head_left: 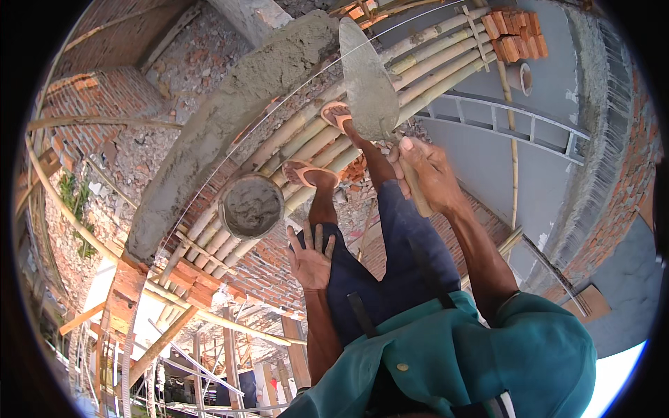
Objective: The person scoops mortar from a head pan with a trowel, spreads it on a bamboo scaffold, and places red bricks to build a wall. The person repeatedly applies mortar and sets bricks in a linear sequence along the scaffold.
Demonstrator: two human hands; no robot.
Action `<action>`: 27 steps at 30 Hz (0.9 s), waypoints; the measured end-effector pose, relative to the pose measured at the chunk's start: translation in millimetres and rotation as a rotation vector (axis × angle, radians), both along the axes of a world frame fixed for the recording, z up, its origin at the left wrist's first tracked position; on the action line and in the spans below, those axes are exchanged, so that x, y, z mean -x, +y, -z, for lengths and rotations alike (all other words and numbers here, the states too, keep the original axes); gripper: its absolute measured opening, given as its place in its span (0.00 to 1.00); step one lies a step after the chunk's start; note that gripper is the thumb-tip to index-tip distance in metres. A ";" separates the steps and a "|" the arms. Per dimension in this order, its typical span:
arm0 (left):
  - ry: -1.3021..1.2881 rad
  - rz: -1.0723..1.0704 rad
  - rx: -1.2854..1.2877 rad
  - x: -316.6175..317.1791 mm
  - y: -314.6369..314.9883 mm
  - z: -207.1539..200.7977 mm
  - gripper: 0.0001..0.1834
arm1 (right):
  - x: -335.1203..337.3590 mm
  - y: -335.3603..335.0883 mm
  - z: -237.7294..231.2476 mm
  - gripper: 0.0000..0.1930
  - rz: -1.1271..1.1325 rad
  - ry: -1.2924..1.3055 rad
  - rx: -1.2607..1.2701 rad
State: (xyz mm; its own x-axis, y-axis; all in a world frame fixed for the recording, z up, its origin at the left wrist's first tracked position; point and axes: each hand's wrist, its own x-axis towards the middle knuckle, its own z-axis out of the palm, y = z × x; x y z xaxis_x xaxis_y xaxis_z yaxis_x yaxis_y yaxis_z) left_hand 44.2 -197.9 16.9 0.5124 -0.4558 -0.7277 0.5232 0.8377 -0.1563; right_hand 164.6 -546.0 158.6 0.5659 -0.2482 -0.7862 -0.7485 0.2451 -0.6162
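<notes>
My right hand (426,173) is wrapped round the wooden handle of a trowel (369,83). Its broad grey blade points up and away, smeared with mortar, over the bamboo poles. Near my left thigh, my left hand (311,259) is empty with its fingers spread. A round bucket (252,206) of wet mortar stands on the poles just beyond that hand. Left of the bucket runs a wall top (209,132) thickly covered in grey mortar, with a taut string (268,111) stretched along it.
My sandalled feet stand on a scaffold of bamboo poles (293,139). Red bricks (514,35) are stacked at its far end, more bricks (191,282) at the near left. A ladder (512,115) lies against the grey wall at right. Rubble (202,52) covers the ground far below.
</notes>
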 end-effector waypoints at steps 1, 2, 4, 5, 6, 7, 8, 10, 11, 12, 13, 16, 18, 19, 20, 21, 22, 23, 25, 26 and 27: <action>0.005 0.007 0.001 -0.2 1.9 1.2 0.36 | 8.6 4.7 14.7 0.27 0.008 0.000 0.005; 0.010 0.014 -0.003 -0.7 2.4 3.3 0.36 | 15.3 12.5 33.5 0.28 0.022 -0.040 -0.005; 0.024 0.044 -0.016 -2.1 2.8 8.3 0.36 | 23.7 28.1 72.6 0.28 0.063 -0.139 -0.066; 0.028 0.065 -0.023 -2.8 3.2 10.4 0.36 | 21.0 37.0 95.9 0.28 0.088 -0.204 -0.116; 0.056 0.082 -0.049 -5.3 1.5 15.7 0.36 | 14.2 41.7 119.3 0.28 0.129 -0.202 -0.148; 0.030 0.112 -0.049 -5.4 2.4 15.5 0.37 | 8.8 47.8 136.9 0.28 0.116 -0.305 -0.194; 0.030 0.136 -0.072 -6.5 1.8 17.1 0.37 | -0.4 53.4 154.6 0.28 0.117 -0.341 -0.226; 0.038 0.163 -0.112 -8.0 2.0 17.4 0.37 | -13.6 76.4 179.4 0.28 0.113 -0.344 -0.264; 0.046 0.169 -0.124 -8.6 2.1 16.9 0.37 | -18.2 89.1 188.6 0.28 0.107 -0.314 -0.264; 0.051 0.174 -0.131 -9.1 1.9 16.4 0.37 | -23.0 101.7 197.2 0.28 0.099 -0.373 -0.272; 0.030 0.186 -0.143 -9.5 1.9 16.1 0.38 | -26.3 118.5 204.3 0.28 0.067 -0.334 -0.270; 0.061 0.166 -0.120 -9.4 1.6 15.5 0.39 | -22.5 166.9 212.0 0.31 -0.070 -0.408 -0.216; 0.052 0.196 -0.112 -8.9 2.1 15.9 0.39 | -21.7 186.5 215.1 0.35 -0.223 -0.278 -0.095; 0.051 0.208 -0.121 -8.2 2.9 16.3 0.39 | -22.1 190.5 217.2 0.30 -0.244 -0.413 0.141; 0.045 0.199 -0.117 -7.6 3.8 16.6 0.39 | -21.5 188.6 219.0 0.28 -0.244 -0.480 0.257; 0.042 0.192 -0.114 -6.7 5.1 17.3 0.38 | -23.4 181.2 223.4 0.26 -0.272 -0.487 0.348; 0.061 0.200 -0.144 -5.5 6.3 17.7 0.38 | -23.6 169.8 227.0 0.25 -0.307 -0.446 0.421; 0.048 0.178 -0.114 -3.9 8.3 17.6 0.38 | -21.1 155.2 229.6 0.21 -0.264 -0.467 0.487; 0.056 0.154 -0.108 -0.9 10.0 19.6 0.37 | -20.1 120.8 237.3 0.24 -0.202 -0.486 0.613; 0.057 0.151 -0.091 0.7 10.8 20.3 0.37 | -19.3 104.2 240.0 0.25 -0.173 -0.441 0.630; 0.059 0.141 -0.072 1.9 11.1 21.4 0.37 | -18.6 87.7 241.1 0.25 -0.134 -0.463 0.681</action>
